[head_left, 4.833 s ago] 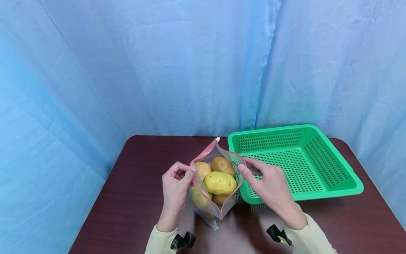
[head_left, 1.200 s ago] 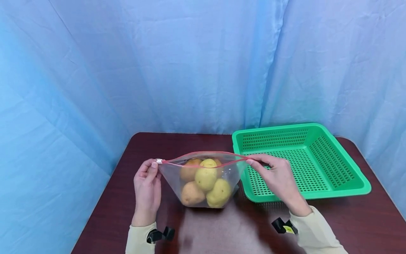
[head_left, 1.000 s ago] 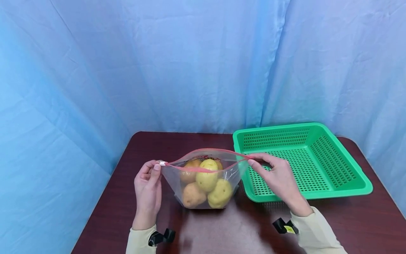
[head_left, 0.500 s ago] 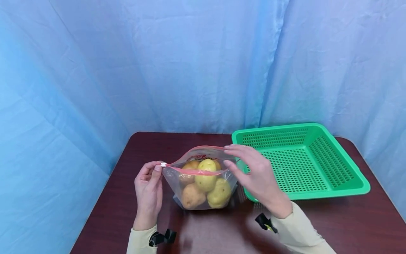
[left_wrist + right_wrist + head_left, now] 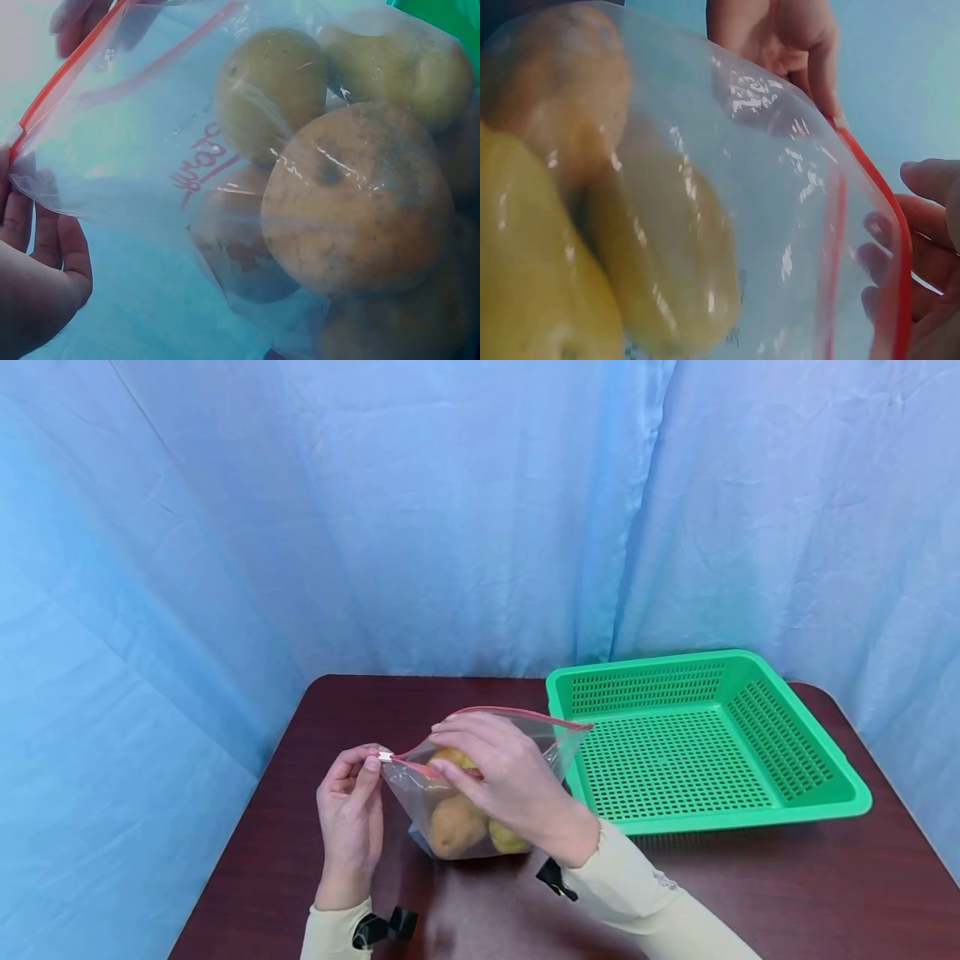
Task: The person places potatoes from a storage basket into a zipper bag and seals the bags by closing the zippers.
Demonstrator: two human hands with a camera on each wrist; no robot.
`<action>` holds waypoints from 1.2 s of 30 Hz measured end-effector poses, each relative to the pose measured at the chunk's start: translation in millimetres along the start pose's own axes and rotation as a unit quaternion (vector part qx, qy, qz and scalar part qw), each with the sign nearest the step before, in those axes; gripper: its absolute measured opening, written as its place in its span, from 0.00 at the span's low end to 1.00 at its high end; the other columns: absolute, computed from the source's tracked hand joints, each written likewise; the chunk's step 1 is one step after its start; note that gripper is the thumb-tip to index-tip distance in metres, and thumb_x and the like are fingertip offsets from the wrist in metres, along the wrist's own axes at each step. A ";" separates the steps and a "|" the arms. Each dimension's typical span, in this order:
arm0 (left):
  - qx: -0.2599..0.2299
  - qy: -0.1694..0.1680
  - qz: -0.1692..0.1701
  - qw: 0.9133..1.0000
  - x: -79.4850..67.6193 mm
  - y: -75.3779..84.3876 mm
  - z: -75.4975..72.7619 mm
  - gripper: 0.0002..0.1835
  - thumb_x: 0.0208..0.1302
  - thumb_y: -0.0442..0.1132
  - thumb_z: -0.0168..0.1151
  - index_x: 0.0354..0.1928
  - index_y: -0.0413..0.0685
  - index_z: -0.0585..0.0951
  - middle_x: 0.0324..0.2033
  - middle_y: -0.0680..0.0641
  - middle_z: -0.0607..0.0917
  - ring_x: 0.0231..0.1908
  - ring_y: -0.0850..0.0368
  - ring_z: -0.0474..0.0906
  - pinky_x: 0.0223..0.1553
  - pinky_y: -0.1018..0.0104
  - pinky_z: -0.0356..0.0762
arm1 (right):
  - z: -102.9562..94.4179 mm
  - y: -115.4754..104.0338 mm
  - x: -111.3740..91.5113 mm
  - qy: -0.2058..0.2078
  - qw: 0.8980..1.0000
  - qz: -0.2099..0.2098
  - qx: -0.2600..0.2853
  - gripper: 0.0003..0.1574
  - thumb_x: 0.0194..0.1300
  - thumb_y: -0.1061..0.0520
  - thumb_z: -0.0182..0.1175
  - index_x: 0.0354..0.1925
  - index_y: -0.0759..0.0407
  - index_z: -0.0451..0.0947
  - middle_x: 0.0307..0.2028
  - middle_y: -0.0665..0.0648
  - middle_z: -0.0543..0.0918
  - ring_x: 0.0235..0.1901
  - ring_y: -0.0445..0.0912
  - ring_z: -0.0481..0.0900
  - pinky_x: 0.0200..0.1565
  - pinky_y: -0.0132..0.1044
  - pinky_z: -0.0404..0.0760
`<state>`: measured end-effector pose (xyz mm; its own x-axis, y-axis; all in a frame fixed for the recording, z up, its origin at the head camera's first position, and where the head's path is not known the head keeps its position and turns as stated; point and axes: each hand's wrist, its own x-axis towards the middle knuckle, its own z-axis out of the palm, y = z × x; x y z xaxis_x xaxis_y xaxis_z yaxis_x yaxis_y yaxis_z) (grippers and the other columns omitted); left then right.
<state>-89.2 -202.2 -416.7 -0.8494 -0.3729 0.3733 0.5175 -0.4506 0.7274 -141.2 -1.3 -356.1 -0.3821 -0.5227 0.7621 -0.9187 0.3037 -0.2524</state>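
Observation:
A clear zip bag with a red zip edge stands on the table, several potatoes inside it. At the bag's left corner my left hand pinches the end by the white slider. My right hand reaches across the bag mouth, its fingers loosely extended along the red edge and hiding part of the potatoes. The bag's right corner sticks out free. In the right wrist view, the right thumb stands apart from the red zip, with the other fingers seen through the plastic.
A green perforated basket sits on the right of the dark wooden table, close beside the bag. Blue curtains hang behind the table and along its left side.
The bag was first held wide, then turned and stretched sideways with the slider at left. My right hand has let go of the right corner and moved left across the mouth.

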 end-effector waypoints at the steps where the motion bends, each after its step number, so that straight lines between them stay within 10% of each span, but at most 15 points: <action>1: 0.000 -0.003 0.003 1.000 -0.2 0.0 0.4 0.11 0.72 0.19 0.54 0.43 0.34 0.84 0.41 0.43 0.87 0.42 0.56 0.83 0.46 0.69 0.81 | 3.2 -1.6 2.1 -0.003 1.000 -0.003 -0.006 0.18 0.64 0.56 0.73 0.50 0.62 0.86 0.49 0.56 0.88 0.56 0.50 0.83 0.64 0.43 0.76; 36: 0.067 0.010 0.035 0.997 -7.2 -1.6 8.4 0.07 0.72 0.24 0.60 0.41 0.42 0.85 0.39 0.49 0.86 0.41 0.59 0.82 0.45 0.71 0.80 | 34.4 -20.5 18.8 -0.033 0.995 -0.023 -0.087 0.03 0.68 0.58 0.70 0.39 0.55 0.86 0.35 0.48 0.86 0.41 0.43 0.84 0.56 0.36 0.79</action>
<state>-84.8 -192.0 -415.7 -0.8088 -0.4162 0.4154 0.5558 -0.3103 0.7712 -132.9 -44.8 -357.0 -0.3508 -0.5887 0.7283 -0.9066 0.4084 -0.1065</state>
